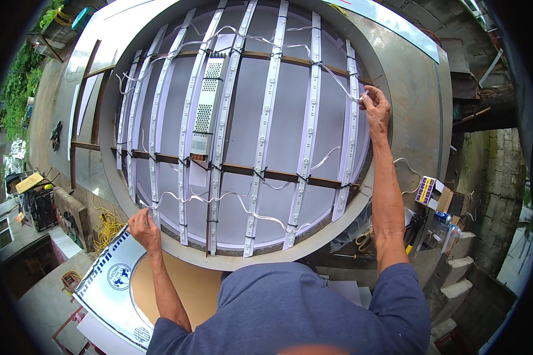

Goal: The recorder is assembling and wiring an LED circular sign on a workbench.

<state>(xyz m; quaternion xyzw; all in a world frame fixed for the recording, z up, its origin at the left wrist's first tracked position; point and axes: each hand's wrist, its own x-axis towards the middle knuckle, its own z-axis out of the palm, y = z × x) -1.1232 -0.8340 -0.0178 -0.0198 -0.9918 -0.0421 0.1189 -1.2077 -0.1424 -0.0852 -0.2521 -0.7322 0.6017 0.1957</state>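
A large round sign frame lies before me, with several LED strips running lengthwise inside it. Dark crossbars carry the strips, held by black ties. At the right rim, my right hand pinches the end of a white wire that crosses the far part of the strips. My left hand is closed by the near left rim, its fingertips at the end of another white wire along the near side. Between two strips sits a perforated metal power supply, its terminals facing me.
A printed white-and-tan board lies at the lower left, near coiled yellow cord. To the right stand an opened small box, a screwdriver and scissors. Concrete steps drop away at the lower right.
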